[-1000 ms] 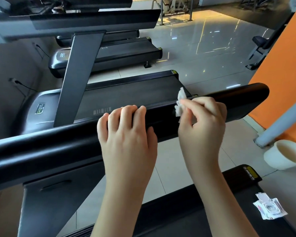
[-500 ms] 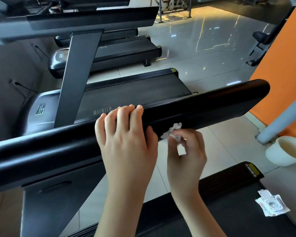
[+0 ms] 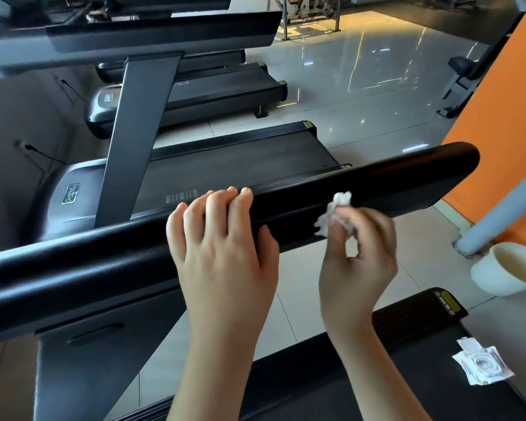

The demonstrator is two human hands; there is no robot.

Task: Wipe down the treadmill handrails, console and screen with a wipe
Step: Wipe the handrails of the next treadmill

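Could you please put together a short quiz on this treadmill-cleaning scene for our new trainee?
1. True or false: the left hand has its fingers curled over the black handrail.
2. Which hand pinches the crumpled wipe? A) left B) right C) neither
3. Fill in: the wipe packet lies on the near treadmill's ____.
Key: 1 true; 2 B, the right hand; 3 deck.

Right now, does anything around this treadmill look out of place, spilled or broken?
Only one thing: a white wipes packet lies on the black treadmill deck at the lower right, its round lid flipped open, where feet would normally go. No spill or damage shows. The right hand pinches a crumpled white wipe at the black handrail.
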